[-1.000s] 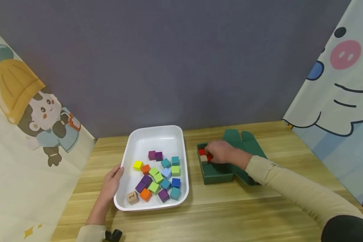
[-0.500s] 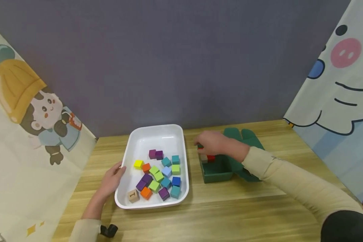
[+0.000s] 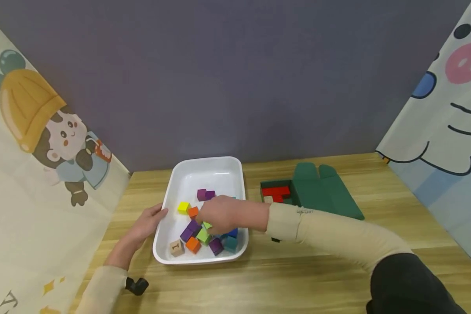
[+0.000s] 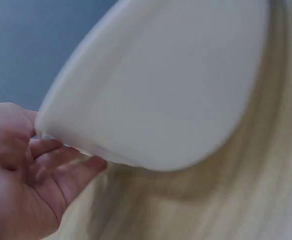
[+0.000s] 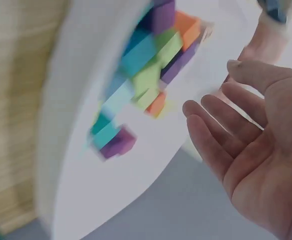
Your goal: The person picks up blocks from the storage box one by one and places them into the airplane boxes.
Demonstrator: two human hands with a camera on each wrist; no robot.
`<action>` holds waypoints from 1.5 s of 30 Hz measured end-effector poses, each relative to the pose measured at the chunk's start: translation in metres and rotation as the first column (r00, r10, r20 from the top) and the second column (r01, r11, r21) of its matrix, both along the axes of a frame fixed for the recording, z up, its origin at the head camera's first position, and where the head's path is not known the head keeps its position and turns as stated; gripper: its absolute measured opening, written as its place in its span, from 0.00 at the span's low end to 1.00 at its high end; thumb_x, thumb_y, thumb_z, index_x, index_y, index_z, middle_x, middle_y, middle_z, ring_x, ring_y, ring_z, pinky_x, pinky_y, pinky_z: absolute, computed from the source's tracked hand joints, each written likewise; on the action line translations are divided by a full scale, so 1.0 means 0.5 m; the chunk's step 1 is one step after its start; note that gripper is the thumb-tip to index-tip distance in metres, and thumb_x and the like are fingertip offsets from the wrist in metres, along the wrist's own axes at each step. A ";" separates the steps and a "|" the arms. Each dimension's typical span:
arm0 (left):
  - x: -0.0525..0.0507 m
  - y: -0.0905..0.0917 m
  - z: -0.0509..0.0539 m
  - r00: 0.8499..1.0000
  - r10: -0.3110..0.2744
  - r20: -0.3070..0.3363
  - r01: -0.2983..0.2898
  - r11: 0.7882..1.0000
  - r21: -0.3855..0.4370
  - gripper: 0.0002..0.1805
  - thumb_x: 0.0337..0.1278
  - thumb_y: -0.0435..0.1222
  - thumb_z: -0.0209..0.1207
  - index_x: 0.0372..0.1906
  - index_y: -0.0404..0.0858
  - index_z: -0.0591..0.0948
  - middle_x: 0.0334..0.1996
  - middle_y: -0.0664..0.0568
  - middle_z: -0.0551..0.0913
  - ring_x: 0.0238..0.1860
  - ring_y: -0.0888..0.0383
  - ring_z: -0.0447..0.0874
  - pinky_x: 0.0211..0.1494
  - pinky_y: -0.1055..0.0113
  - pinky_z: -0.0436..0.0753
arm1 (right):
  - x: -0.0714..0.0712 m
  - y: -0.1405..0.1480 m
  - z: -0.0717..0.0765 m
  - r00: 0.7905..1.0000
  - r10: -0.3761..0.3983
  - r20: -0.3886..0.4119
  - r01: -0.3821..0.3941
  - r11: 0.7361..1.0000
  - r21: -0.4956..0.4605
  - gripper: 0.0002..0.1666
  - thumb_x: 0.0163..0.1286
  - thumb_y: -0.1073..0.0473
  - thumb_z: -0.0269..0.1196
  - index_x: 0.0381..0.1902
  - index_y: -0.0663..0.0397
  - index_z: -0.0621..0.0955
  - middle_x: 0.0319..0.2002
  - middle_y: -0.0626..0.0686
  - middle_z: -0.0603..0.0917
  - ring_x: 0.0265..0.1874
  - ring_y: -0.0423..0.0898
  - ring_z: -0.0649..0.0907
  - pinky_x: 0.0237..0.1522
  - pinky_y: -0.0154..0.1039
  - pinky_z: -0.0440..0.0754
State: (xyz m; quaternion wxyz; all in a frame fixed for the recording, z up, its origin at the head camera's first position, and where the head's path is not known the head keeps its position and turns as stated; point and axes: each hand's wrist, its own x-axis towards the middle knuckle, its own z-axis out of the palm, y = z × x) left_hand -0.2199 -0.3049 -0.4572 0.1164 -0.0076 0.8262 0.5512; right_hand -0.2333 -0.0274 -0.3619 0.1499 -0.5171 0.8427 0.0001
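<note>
A white tray (image 3: 213,174) holds several coloured cubes, among them a yellow cube (image 3: 183,208), a purple cube (image 3: 216,246) and a wooden cube marked 1 (image 3: 176,247). My left hand (image 3: 148,223) grips its left rim, the thumb at the edge and the fingers beneath, as the left wrist view shows. Above the cubes in the middle hovers my right hand (image 3: 220,213), covering some of them. In the right wrist view the right hand (image 5: 258,135) has loosely bent, parted fingers with nothing between them.
Right of the tray stands a green box (image 3: 295,195) with its lid (image 3: 329,196) folded out to the right. Red blocks (image 3: 276,191) and a plain wooden block (image 3: 268,199) lie inside. A grey panel (image 3: 235,87) rises behind the wooden table (image 3: 298,279).
My right hand has left the green box and moved left over the tray. More red now shows in the box's back row. The left hand stays at the tray's rim.
</note>
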 end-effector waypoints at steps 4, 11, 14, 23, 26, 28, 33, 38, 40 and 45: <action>0.003 0.010 -0.008 1.000 0.003 -0.028 -0.002 1.000 0.029 0.31 0.77 0.46 0.41 0.72 0.29 0.59 0.53 0.30 0.78 0.47 0.45 0.82 0.46 0.59 0.84 | 0.031 -0.064 -0.021 0.994 0.108 -0.033 -0.106 0.993 0.043 0.15 0.66 0.54 0.65 0.51 0.40 0.83 0.34 0.37 0.81 0.30 0.38 0.76 0.35 0.30 0.78; 0.008 0.024 -0.020 0.997 0.040 -0.072 -0.039 0.999 0.021 0.30 0.78 0.46 0.40 0.71 0.27 0.62 0.53 0.31 0.78 0.49 0.45 0.82 0.46 0.61 0.84 | 0.054 -0.142 -0.063 0.979 0.186 -0.077 -0.177 0.978 0.109 0.10 0.71 0.54 0.60 0.49 0.37 0.82 0.33 0.39 0.78 0.30 0.40 0.76 0.33 0.31 0.76; 0.009 0.026 -0.027 0.997 0.045 -0.065 -0.043 0.999 0.033 0.31 0.78 0.47 0.40 0.71 0.28 0.61 0.55 0.31 0.77 0.52 0.45 0.80 0.50 0.59 0.82 | 0.054 -0.161 -0.075 0.978 0.188 -0.088 -0.175 0.975 0.138 0.08 0.72 0.55 0.59 0.45 0.36 0.81 0.31 0.40 0.77 0.29 0.41 0.76 0.31 0.31 0.75; 0.015 0.033 -0.030 0.994 0.060 -0.094 -0.057 0.998 0.029 0.31 0.77 0.47 0.41 0.73 0.30 0.59 0.66 0.34 0.67 0.63 0.44 0.69 0.63 0.52 0.72 | 0.041 -0.180 -0.102 0.981 0.194 -0.010 -0.191 0.973 0.127 0.06 0.70 0.59 0.61 0.38 0.39 0.79 0.28 0.41 0.77 0.26 0.40 0.78 0.25 0.29 0.74; 0.010 0.033 -0.028 0.988 0.043 -0.146 -0.042 0.999 0.006 0.30 0.78 0.44 0.41 0.75 0.34 0.55 0.72 0.39 0.59 0.67 0.45 0.63 0.66 0.53 0.67 | 0.034 -0.179 -0.101 0.980 0.197 0.029 -0.199 0.975 0.098 0.06 0.69 0.60 0.62 0.36 0.39 0.80 0.27 0.41 0.77 0.26 0.40 0.77 0.25 0.29 0.74; 0.004 0.034 -0.027 0.983 0.033 -0.178 -0.033 0.999 0.004 0.29 0.78 0.43 0.41 0.75 0.36 0.54 0.73 0.41 0.57 0.67 0.46 0.63 0.66 0.55 0.67 | 0.030 -0.174 -0.092 0.976 0.210 0.048 -0.213 0.974 0.076 0.05 0.68 0.60 0.62 0.35 0.41 0.79 0.26 0.42 0.77 0.25 0.40 0.76 0.25 0.29 0.73; -0.008 0.034 -0.025 0.975 0.040 -0.221 -0.035 0.999 0.028 0.28 0.78 0.42 0.42 0.75 0.35 0.57 0.67 0.35 0.67 0.59 0.42 0.73 0.57 0.61 0.77 | 0.020 -0.146 -0.046 0.972 0.218 0.084 -0.219 0.976 0.009 0.05 0.67 0.60 0.62 0.35 0.44 0.76 0.26 0.43 0.76 0.26 0.39 0.75 0.26 0.27 0.71; -0.003 0.026 -0.033 0.979 0.107 -0.173 -0.098 0.993 0.062 0.28 0.76 0.40 0.46 0.73 0.34 0.59 0.63 0.32 0.71 0.55 0.40 0.77 0.50 0.61 0.82 | 0.011 -0.092 -0.003 0.976 0.201 0.079 -0.196 0.979 -0.063 0.09 0.63 0.59 0.66 0.37 0.45 0.76 0.29 0.43 0.75 0.29 0.38 0.73 0.28 0.26 0.70; 0.001 0.022 -0.034 0.978 0.151 -0.146 -0.142 0.987 0.069 0.29 0.74 0.41 0.50 0.73 0.35 0.61 0.63 0.32 0.70 0.53 0.40 0.79 0.48 0.60 0.84 | 0.003 -0.060 0.011 0.978 0.194 0.072 -0.188 0.978 -0.088 0.08 0.63 0.58 0.66 0.36 0.46 0.76 0.29 0.43 0.74 0.28 0.39 0.73 0.28 0.26 0.71; 0.008 0.005 -0.029 0.972 0.223 -0.068 -0.218 0.973 0.073 0.31 0.70 0.44 0.56 0.71 0.34 0.65 0.62 0.33 0.71 0.50 0.45 0.81 0.46 0.63 0.84 | -0.026 0.036 0.043 0.992 0.102 0.071 -0.095 0.991 -0.098 0.08 0.64 0.57 0.66 0.37 0.45 0.77 0.29 0.42 0.76 0.30 0.38 0.74 0.32 0.27 0.76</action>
